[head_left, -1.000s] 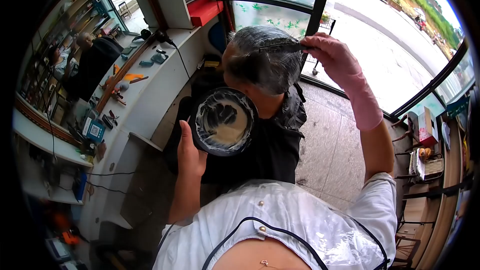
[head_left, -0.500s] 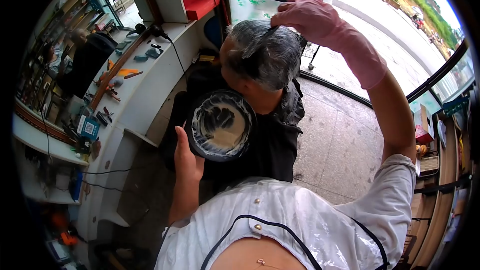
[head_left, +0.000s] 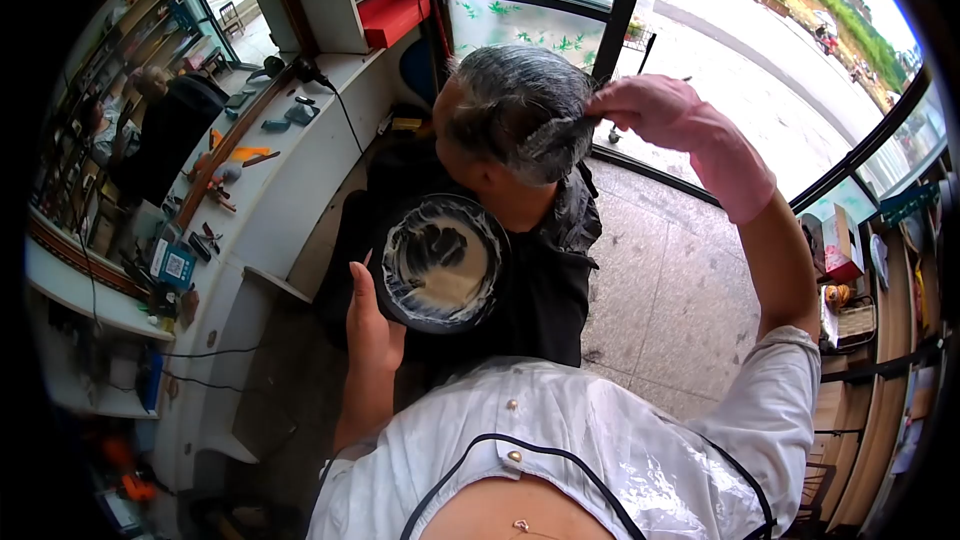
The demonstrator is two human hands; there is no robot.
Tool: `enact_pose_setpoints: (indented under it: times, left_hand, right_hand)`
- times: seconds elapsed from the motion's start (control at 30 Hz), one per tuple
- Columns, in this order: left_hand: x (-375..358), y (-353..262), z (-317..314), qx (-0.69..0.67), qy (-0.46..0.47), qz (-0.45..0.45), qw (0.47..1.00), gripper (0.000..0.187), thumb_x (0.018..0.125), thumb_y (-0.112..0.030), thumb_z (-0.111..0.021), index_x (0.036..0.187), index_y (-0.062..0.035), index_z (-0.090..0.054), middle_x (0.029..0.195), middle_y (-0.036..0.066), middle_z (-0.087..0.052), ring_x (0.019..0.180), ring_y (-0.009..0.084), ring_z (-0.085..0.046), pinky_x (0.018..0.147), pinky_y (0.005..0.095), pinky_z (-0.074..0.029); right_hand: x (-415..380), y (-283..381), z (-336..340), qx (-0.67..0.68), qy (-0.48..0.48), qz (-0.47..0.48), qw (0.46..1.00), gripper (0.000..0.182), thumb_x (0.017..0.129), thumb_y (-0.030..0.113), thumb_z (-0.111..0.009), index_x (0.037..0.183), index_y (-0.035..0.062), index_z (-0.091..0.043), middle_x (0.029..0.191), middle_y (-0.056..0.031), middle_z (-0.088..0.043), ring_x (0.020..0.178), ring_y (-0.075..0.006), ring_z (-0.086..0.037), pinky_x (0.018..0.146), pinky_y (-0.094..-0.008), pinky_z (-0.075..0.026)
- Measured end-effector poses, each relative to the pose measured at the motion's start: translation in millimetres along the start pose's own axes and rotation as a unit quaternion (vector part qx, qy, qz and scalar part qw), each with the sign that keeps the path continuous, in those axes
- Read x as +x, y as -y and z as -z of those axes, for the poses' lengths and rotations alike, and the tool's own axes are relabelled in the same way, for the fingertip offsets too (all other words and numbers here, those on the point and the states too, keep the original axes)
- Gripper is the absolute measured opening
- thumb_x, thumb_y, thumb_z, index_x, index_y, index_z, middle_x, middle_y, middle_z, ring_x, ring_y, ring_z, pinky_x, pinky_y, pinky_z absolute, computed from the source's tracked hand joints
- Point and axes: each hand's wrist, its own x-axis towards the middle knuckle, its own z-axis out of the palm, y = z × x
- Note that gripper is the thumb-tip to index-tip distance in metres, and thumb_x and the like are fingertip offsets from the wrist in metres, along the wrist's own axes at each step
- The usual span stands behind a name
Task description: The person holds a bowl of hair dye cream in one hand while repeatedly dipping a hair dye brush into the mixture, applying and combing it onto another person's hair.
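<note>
My left hand (head_left: 374, 328) grips the left rim of a black bowl (head_left: 501, 285), its thumb up along the outside. Pale cream (head_left: 460, 280) lies in the bowl and is smeared round its inner wall. A pink rubber glove covers my right hand (head_left: 655, 112), which is closed round a dark tint brush (head_left: 562, 137), mostly hidden by the fingers. The brush touches the back of a seated person's grey hair (head_left: 525, 80), which is streaked with white cream. That person wears a black cape (head_left: 545, 290) and faces left, just beyond the bowl.
A white counter (head_left: 285, 165) under a large mirror (head_left: 130, 90) runs along the left, with small tools and a cord on it. A red box (head_left: 392, 18) sits on the shelf unit. Glass doors (head_left: 530, 30) open onto the street, and shelves (head_left: 870, 380) stand at right.
My right hand has come down from the top of the person's head to the back of it, with the brush. The bowl stays nearly in place in my left hand.
</note>
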Motion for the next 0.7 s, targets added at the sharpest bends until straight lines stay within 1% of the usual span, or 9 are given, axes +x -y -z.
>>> enact_pose_setpoints:
  times: [0.1, 0.23, 0.3, 0.33, 0.37, 0.43, 0.5, 0.67, 0.7]
  left_hand:
    - [4.4, 0.4, 3.5, -0.004, 0.003, 0.003, 1.000, 0.068, 0.088, -0.053, -0.039, 0.132, -0.0017, -0.030, 0.124, 0.009, -0.047, 0.114, 0.0210, -0.046, 0.095, 0.0358, -0.038]
    - [2.3, -1.1, -0.2, -0.006, -0.008, 0.011, 1.000, 0.066, 0.089, -0.052, -0.038, 0.132, -0.0020, -0.032, 0.123, 0.009, -0.048, 0.112, 0.0203, -0.048, 0.094, 0.0350, -0.040]
    - [3.2, -0.4, -0.7, -0.006, -0.009, 0.007, 1.000, 0.065, 0.089, -0.052, -0.037, 0.131, -0.0021, -0.032, 0.123, 0.009, -0.048, 0.112, 0.0199, -0.048, 0.093, 0.0347, -0.041]
    - [3.3, 0.0, -0.4, -0.001, -0.006, 0.004, 1.000, 0.065, 0.090, -0.052, -0.037, 0.131, -0.0022, -0.032, 0.122, 0.009, -0.049, 0.111, 0.0196, -0.049, 0.093, 0.0343, -0.041]
    - [3.5, 0.3, -0.3, -0.002, -0.007, 0.006, 1.000, 0.065, 0.090, -0.052, -0.037, 0.131, -0.0022, -0.032, 0.122, 0.009, -0.049, 0.111, 0.0196, -0.049, 0.093, 0.0343, -0.041]
    - [4.1, -0.2, 0.1, -0.001, 0.006, 0.005, 1.000, 0.065, 0.090, -0.052, -0.036, 0.131, -0.0023, -0.033, 0.122, 0.009, -0.049, 0.111, 0.0192, -0.049, 0.093, 0.0337, -0.041]
    - [3.7, 0.2, 0.9, -0.005, -0.003, 0.005, 1.000, 0.065, 0.090, -0.052, -0.036, 0.131, -0.0024, -0.033, 0.122, 0.009, -0.049, 0.110, 0.0190, -0.049, 0.092, 0.0334, -0.041]
    - [2.4, 7.2, 3.3, -0.022, -0.033, -0.002, 0.999, 0.064, 0.090, -0.052, -0.036, 0.131, -0.0026, -0.033, 0.120, 0.009, -0.050, 0.109, 0.0185, -0.050, 0.092, 0.0326, -0.041]
    - [1.6, 6.5, 0.7, -0.023, -0.035, -0.012, 0.999, 0.064, 0.089, -0.052, -0.039, 0.126, -0.0006, -0.039, 0.119, 0.009, -0.052, 0.108, 0.0197, -0.051, 0.093, 0.0338, -0.041]
  right_hand:
    - [-8.2, -4.5, -6.2, -0.028, 0.015, 0.027, 0.999, 0.021, 0.077, 0.008, -0.058, 0.094, 0.0186, -0.066, 0.077, -0.0004, -0.062, 0.076, -0.0210, -0.060, 0.064, -0.0343, -0.046]
    - [-14.9, -9.8, -3.5, -0.081, 0.151, 0.066, 0.983, 0.019, 0.075, 0.008, -0.061, 0.089, 0.0186, -0.067, 0.077, 0.0019, -0.062, 0.076, -0.0181, -0.061, 0.066, -0.0324, -0.047]
    - [-12.0, -2.7, 10.8, 0.020, 0.130, 0.045, 0.990, 0.017, 0.077, 0.006, -0.060, 0.089, 0.0161, -0.067, 0.077, 0.0007, -0.062, 0.073, -0.0161, -0.061, 0.065, -0.0293, -0.049]
    - [-4.6, 0.4, 17.6, 0.059, 0.068, 0.073, 0.993, 0.016, 0.079, 0.005, -0.058, 0.091, 0.0125, -0.066, 0.076, -0.0020, -0.062, 0.072, -0.0151, -0.061, 0.063, -0.0272, -0.050]
    - [12.7, -14.3, 4.9, 0.113, -0.068, 0.185, 0.974, 0.016, 0.086, 0.011, -0.053, 0.094, 0.0163, -0.066, 0.073, -0.0001, -0.062, 0.059, -0.0127, -0.060, 0.049, -0.0266, -0.047]
    - [31.4, 8.5, 30.3, -0.067, -0.176, 0.202, 0.961, 0.016, 0.083, 0.010, -0.055, 0.095, 0.0153, -0.066, 0.076, -0.0019, -0.062, 0.069, -0.0170, -0.061, 0.061, -0.0325, -0.049]
    - [40.0, 19.8, 41.1, -0.109, -0.210, 0.224, 0.945, 0.016, 0.085, 0.010, -0.052, 0.096, 0.0128, -0.063, 0.077, -0.0026, -0.058, 0.073, -0.0200, -0.058, 0.061, -0.0352, -0.045]
    - [67.3, 14.6, 16.3, -0.147, -0.188, 0.234, 0.943, 0.016, 0.084, 0.013, -0.054, 0.096, 0.0131, -0.063, 0.079, -0.0029, -0.058, 0.078, -0.0213, -0.058, 0.068, -0.0363, -0.046]
    - [73.7, 15.9, 11.7, -0.146, -0.187, 0.224, 0.945, 0.016, 0.084, 0.013, -0.054, 0.097, 0.0130, -0.063, 0.081, -0.0031, -0.059, 0.080, -0.0222, -0.059, 0.070, -0.0361, -0.046]
